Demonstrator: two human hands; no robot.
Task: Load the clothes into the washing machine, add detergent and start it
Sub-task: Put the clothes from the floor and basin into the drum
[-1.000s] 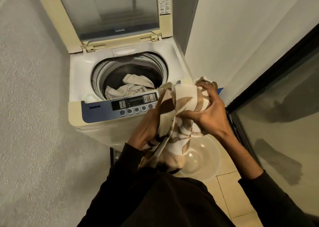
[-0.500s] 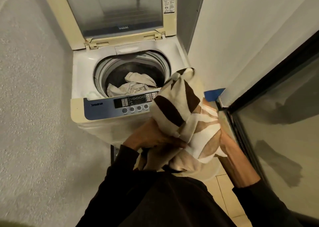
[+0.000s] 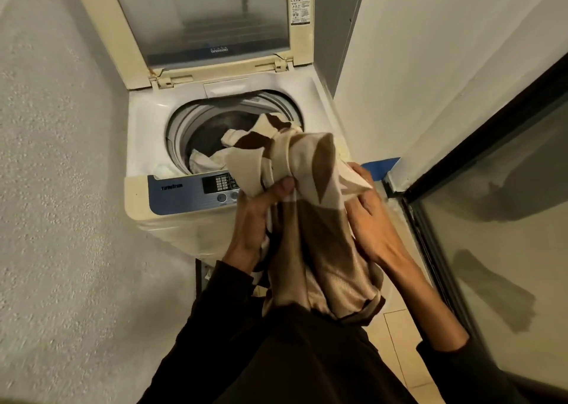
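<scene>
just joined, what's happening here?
A person is loading a top-load washing machine whose lid stands open. Both hands hold a cream and brown patterned garment over the control panel: the left hand grips it from the left, the right hand from the right. Its top end reaches over the drum, where pale clothes already lie.

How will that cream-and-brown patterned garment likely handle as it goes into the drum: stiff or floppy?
The patterned garment is probably floppy: it folds and bunches where the left hand and right hand grip it. Its lower part hangs loose, so it could trail or snag on the washing machine rim. It seems light.
</scene>
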